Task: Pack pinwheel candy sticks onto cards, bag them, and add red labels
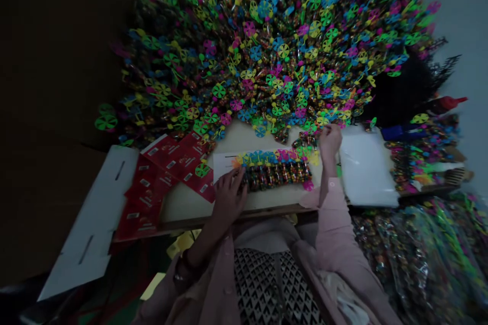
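Note:
A row of clear tubes filled with small multicoloured candies (278, 175) lies side by side, with bright plastic wheel tops along its far edge. My left hand (230, 195) rests at the row's left end, fingers stretched out and touching the end tube. Under that end shows a white card (223, 162). Farther right, my right hand (330, 143) is at the near edge of a large heap of similar wheel-topped tubes (267, 61). Its fingers are pinched together; what is between them is too dark and small to make out. A few loose tubes (305, 140) lie just left of it.
Red printed cards (183, 160) overlap on the table's left side, beside a long white slotted board (91, 218). A stack of clear plastic sleeves (368, 167) lies right of my right arm. Filled bags (419, 249) sit lower right. The wooden table edge (267, 212) runs before me.

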`<state>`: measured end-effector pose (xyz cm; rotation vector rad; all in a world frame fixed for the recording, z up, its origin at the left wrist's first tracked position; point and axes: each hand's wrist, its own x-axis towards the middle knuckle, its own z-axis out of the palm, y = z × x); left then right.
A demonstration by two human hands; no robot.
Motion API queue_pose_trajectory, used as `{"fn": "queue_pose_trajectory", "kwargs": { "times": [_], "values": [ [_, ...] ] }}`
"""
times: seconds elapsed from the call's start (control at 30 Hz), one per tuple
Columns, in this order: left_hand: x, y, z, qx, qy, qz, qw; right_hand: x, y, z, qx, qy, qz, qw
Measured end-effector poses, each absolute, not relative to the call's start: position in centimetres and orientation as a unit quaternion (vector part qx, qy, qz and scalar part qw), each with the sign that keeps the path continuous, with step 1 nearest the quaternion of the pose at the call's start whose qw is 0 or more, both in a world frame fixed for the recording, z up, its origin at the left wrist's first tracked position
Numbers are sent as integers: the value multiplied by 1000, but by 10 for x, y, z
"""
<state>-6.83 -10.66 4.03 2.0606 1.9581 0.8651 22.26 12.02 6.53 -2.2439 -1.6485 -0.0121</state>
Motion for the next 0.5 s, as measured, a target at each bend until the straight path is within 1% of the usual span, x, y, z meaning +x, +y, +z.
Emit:
{"fn": "queue_pose_trajectory", "kwargs": {
  "times": [0.07, 0.17, 0.23, 0.3, 0.4, 0.47, 0.5],
  "values": [
    [-72, -102, 42, 674, 653, 338, 71, 234, 124, 66, -802, -575, 38, 155],
    [-69, -92, 47, 674, 637, 368, 65, 221, 125, 53, -793, -597, 84, 91],
    [-66, -88, 51, 676, 630, 377, 62, 205, 124, 43, -776, -617, 89, 95],
    [-67, -89, 53, 673, 628, 387, 53, 195, 123, 39, -756, -630, 97, 149],
    [-77, -98, 50, 655, 631, 415, 42, 191, 113, 50, -710, -637, 119, 275],
    [-88, -105, 44, 621, 648, 440, 44, 183, 96, 63, -652, -653, 166, 347],
    [-93, -108, 40, 597, 660, 453, 47, 174, 83, 69, -616, -663, 211, 370]
  ]
}}
